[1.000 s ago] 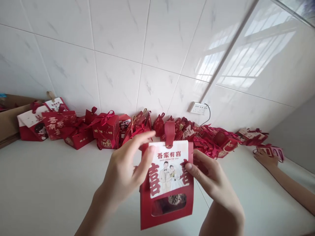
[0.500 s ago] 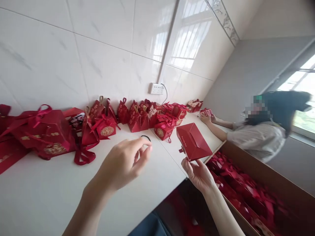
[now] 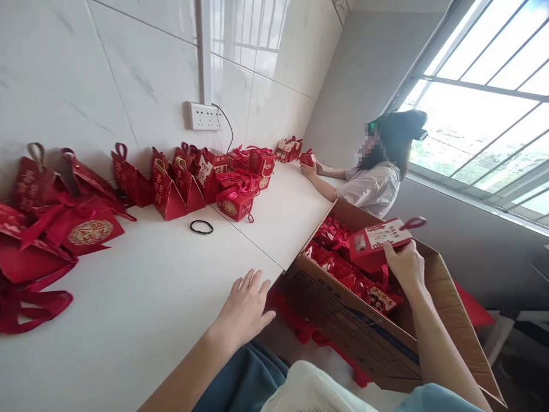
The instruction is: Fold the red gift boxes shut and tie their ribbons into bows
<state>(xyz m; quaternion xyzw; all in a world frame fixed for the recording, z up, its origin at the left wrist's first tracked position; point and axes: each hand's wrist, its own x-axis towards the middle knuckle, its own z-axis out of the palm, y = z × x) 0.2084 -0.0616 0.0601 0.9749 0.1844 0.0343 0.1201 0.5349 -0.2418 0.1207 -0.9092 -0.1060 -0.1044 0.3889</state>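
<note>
My right hand (image 3: pixel 407 266) grips a red gift box (image 3: pixel 377 243) with a pale printed side and a ribbon loop, above the open cardboard carton (image 3: pixel 355 320). Inside the carton lie several red boxes (image 3: pixel 338 266) with ribbons. Near the front edge of the white table (image 3: pixel 141 315), my left hand (image 3: pixel 246 306) has its fingers spread and nothing in it. A black hair tie (image 3: pixel 201 227) lies on the table beyond that hand.
Red gift boxes (image 3: pixel 169 189) line the tiled wall, larger ones at the left. A power socket (image 3: pixel 206 117) is on the wall. Across the carton, a person (image 3: pixel 373 180) holds a small red box (image 3: pixel 307 158) at the table's far end. A barred window is at the right.
The view has turned right. My right hand has carried the red box from beside the table edge to above the carton. My left hand has lowered, and its fingers have spread.
</note>
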